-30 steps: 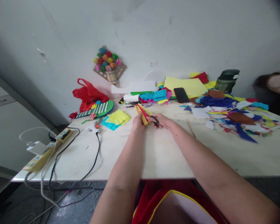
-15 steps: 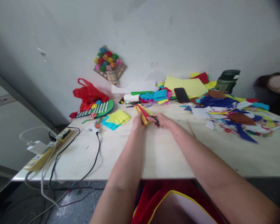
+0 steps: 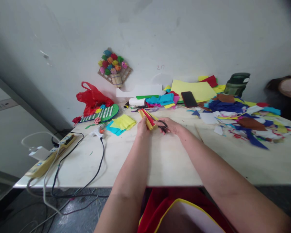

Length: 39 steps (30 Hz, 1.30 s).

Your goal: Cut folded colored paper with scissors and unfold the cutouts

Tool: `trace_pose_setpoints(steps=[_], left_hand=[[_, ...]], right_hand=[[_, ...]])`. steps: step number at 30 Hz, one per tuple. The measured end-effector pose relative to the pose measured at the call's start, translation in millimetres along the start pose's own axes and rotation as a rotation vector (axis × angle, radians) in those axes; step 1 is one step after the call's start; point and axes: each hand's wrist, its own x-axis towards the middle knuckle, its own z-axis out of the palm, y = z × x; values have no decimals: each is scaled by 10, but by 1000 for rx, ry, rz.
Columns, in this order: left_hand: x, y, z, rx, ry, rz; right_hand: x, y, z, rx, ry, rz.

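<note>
My left hand (image 3: pixel 143 127) is closed on folded yellow and red paper (image 3: pixel 147 119), holding it just above the middle of the table. In my right hand (image 3: pixel 171 125) is a pair of scissors (image 3: pixel 162 127) with dark handles, my fingers wrapped round the loops. The scissors point left toward the right side of the folded paper. Their blades are hard to make out against it. To the left of my left hand lie a yellow folded sheet (image 3: pixel 124 122) and a blue sheet (image 3: pixel 114 128) partly under it.
Paper scraps (image 3: pixel 252 123) are heaped at the right, near a dark green bottle (image 3: pixel 237 84). A phone (image 3: pixel 189 99) lies at the back on yellow sheets. A glue gun (image 3: pixel 98 132), its cord and a power strip (image 3: pixel 50 157) occupy the left, before a red plastic bag (image 3: pixel 93 98).
My right hand has shifted slightly right, and the scissors' handle loops show more openly. My left hand and the folded paper have barely moved.
</note>
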Motion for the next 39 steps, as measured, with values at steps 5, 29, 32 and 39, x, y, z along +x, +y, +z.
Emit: trace_pose_setpoints(steps=[5, 29, 32, 39], left_hand=[[5, -2, -22, 52, -47, 13], [29, 12, -82, 117, 25, 97], [21, 18, -83, 130, 23, 90], [-9, 35, -88, 128, -15, 68]], right_hand=[[15, 47, -44, -8, -41, -36], [68, 96, -20, -59, -75, 6], [67, 92, -17, -40, -69, 3], [49, 83, -12, -29, -73, 3]])
